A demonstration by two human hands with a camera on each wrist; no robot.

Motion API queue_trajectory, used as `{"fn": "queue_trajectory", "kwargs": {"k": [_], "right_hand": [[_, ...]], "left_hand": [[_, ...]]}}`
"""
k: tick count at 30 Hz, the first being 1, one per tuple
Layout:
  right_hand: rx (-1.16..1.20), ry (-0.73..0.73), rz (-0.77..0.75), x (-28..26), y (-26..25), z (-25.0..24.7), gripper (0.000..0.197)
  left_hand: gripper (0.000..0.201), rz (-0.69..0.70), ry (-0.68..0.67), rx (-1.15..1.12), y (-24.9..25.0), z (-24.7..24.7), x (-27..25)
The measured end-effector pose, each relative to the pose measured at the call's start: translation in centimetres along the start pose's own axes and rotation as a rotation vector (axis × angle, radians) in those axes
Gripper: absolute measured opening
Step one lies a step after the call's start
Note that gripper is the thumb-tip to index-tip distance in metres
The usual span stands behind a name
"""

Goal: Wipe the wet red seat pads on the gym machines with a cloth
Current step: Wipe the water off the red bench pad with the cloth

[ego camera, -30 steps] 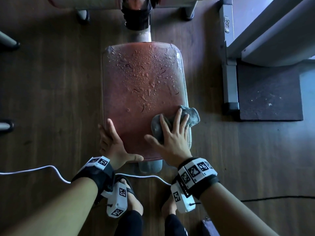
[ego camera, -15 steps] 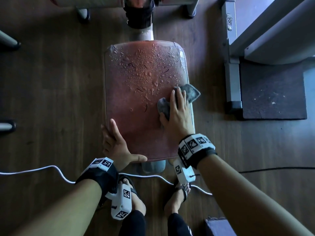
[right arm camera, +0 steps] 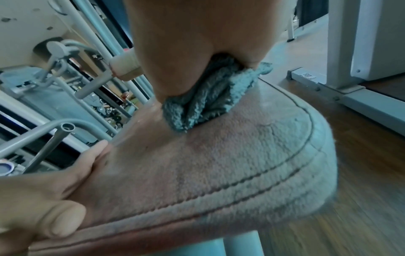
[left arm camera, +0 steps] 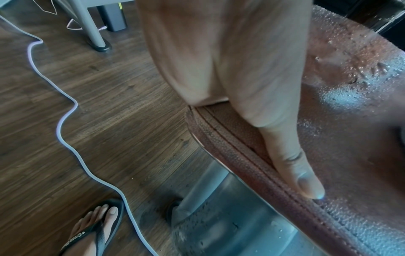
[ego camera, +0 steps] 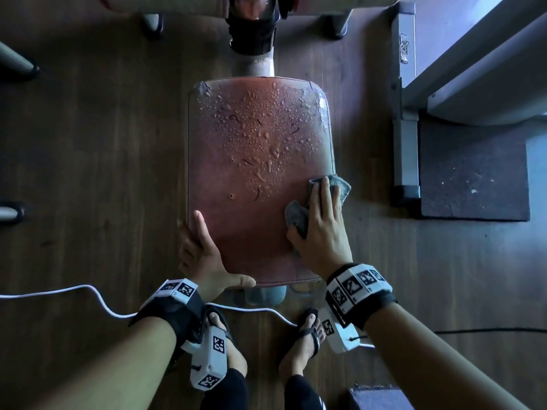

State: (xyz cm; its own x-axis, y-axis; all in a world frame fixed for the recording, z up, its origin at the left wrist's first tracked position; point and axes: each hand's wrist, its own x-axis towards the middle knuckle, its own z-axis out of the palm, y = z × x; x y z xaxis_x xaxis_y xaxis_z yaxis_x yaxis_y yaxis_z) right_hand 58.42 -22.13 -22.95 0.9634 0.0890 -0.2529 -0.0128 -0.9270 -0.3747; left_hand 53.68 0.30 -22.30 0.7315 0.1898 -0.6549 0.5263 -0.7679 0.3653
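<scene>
The red seat pad point(ego camera: 251, 143) fills the middle of the head view, with water drops over its far half and a duller near half. My right hand point(ego camera: 324, 211) lies flat, fingers straight, pressing a crumpled grey cloth point(ego camera: 342, 184) on the pad's right side near the edge. The right wrist view shows the cloth point(right arm camera: 208, 100) bunched under the palm on the pad point(right arm camera: 230, 164). My left hand point(ego camera: 201, 253) grips the near-left corner, with its thumb point(left arm camera: 295, 164) along the front seam and its fingers curled over the side.
A white cable point(ego camera: 88, 288) snakes across the wooden floor by my sandalled feet point(ego camera: 225, 344). A grey machine frame point(ego camera: 405, 113) and a dark mat point(ego camera: 473, 173) lie to the right. The seat post point(ego camera: 254, 63) rises beyond the pad. Machine legs point(ego camera: 14, 63) stand at the left.
My right hand pushed the cloth away along the pad's right side, then drew it back toward the near edge. The left hand kept its hold on the corner.
</scene>
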Motion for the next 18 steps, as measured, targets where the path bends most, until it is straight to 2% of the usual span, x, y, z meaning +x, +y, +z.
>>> {"fn": "queue_trajectory", "kwargs": {"k": [2,8,11,15,18], "right_hand": [[-0.011,0.019,-0.039,1.6,0.3,-0.1,0.086],[-0.049,0.045,-0.09,6.6,0.4,-0.9,0.083],[-0.037,0.033,-0.181,5.8,0.3,-0.7,0.074],[-0.07,-0.067,-0.439,2.4,0.6,-0.3,0.069],[-0.139,-0.059,-0.499,2.8,0.9,-0.8,0.067]], "left_hand": [[0.178,0.01,0.014,0.017,0.0,0.0,-0.1],[0.179,0.037,0.01,-0.001,-0.3,-0.1,0.0],[0.179,0.036,0.011,0.001,-0.4,0.0,0.0],[0.177,0.019,0.011,-0.002,-0.2,0.1,0.0],[0.177,0.023,0.012,-0.007,-0.1,0.1,0.0]]}}
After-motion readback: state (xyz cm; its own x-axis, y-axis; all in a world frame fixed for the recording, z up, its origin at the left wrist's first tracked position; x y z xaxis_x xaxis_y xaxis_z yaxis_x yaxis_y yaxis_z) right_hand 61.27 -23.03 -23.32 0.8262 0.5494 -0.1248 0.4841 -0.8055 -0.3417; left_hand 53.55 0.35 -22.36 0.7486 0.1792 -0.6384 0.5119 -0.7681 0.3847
